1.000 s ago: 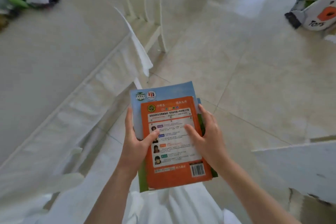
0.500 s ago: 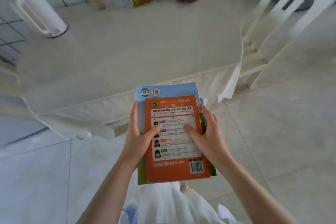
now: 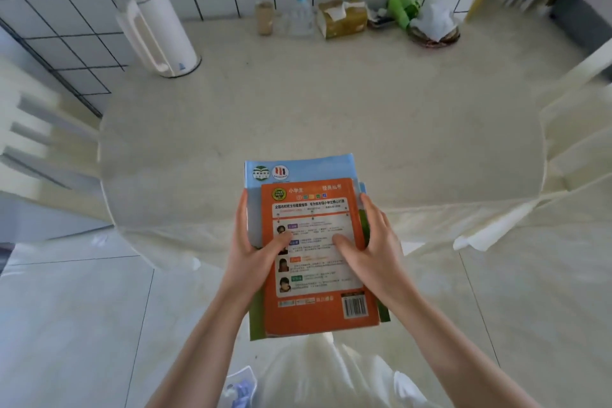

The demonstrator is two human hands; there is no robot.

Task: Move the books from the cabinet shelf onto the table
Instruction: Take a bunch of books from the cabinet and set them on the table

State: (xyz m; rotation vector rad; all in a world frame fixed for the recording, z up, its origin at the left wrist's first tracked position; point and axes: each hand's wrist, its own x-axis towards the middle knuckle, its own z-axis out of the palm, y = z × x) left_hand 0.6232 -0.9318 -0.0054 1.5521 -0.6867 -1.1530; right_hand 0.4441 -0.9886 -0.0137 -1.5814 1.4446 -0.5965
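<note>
Both hands grip books (image 3: 314, 242) — near table (image 3: 298, 103)

Both forearms were bare, no sleeves reaching the left hand (image 3: 251, 258) or right hand (image 3: 377, 248). A loose white garment (image 3: 331, 371) hung below.

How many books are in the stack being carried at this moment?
3 at least: an orange book on top, a larger blue book under it, and a green-edged book showing at the sides. The left hand and right hand grip them; more may be hidden underneath.
</note>
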